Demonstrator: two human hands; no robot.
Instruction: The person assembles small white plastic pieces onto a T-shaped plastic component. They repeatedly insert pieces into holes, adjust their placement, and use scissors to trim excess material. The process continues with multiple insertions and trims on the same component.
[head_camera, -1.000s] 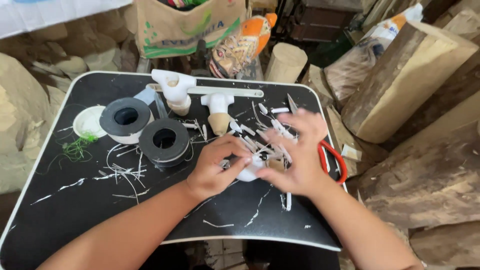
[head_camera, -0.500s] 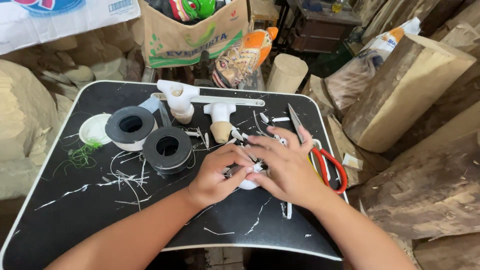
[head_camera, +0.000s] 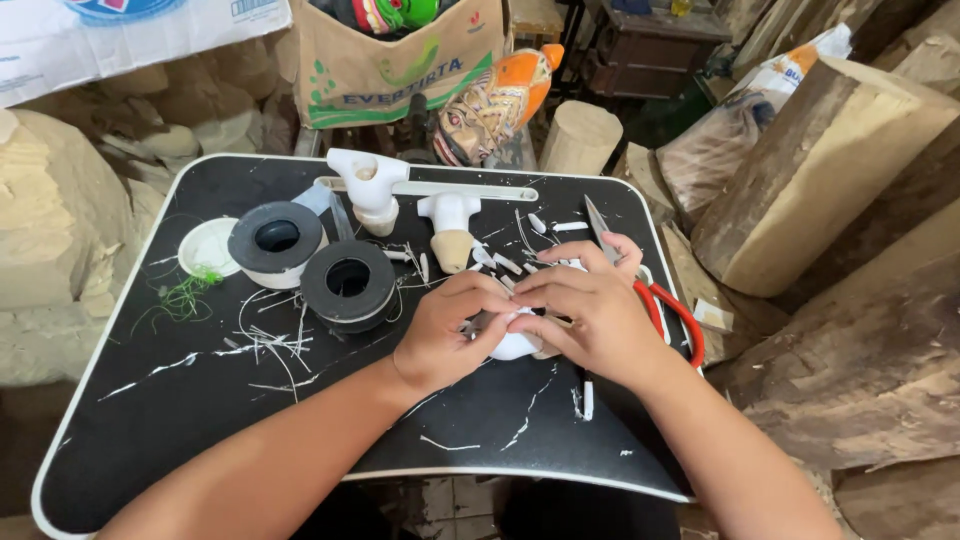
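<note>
pinching small white piece (head_camera: 515, 345) between fingers (head_camera: 492, 300) of both hands.

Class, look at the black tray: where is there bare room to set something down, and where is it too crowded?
Barest is the near left of the black tray, between the left forearm and the rim, with only thin white slivers. The near edge below the hands is also open. The far half is crowded: tape rolls, white carved pieces, chips, and red-handled scissors by the right hand.
</note>
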